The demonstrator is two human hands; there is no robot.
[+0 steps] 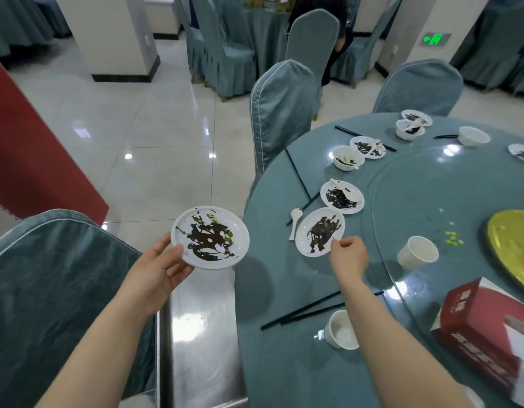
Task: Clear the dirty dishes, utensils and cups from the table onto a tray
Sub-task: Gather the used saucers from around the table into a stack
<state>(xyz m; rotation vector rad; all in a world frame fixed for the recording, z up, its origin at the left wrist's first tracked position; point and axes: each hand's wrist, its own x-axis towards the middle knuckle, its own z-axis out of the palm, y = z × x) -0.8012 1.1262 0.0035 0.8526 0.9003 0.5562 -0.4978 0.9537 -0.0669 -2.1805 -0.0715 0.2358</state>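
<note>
Round table with blue-grey cloth (284,334), right half of frame. Shiny steel tray (204,334), lower centre. Small white sauce-smeared plate (210,237), centre, above the tray, gripped at its rim by the left hand (154,269). Second smeared white plate (316,231), on the table edge, pinched at its near rim by the right hand (347,254).

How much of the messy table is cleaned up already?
Barely started. The shiny steel tray beside the round teal table holds nothing visible. The left hand holds one sauce-smeared white plate above it; the right hand pinches a second smeared plate. More plates, two white bowls, a white spoon, black chopsticks and a paper cup remain.
</note>
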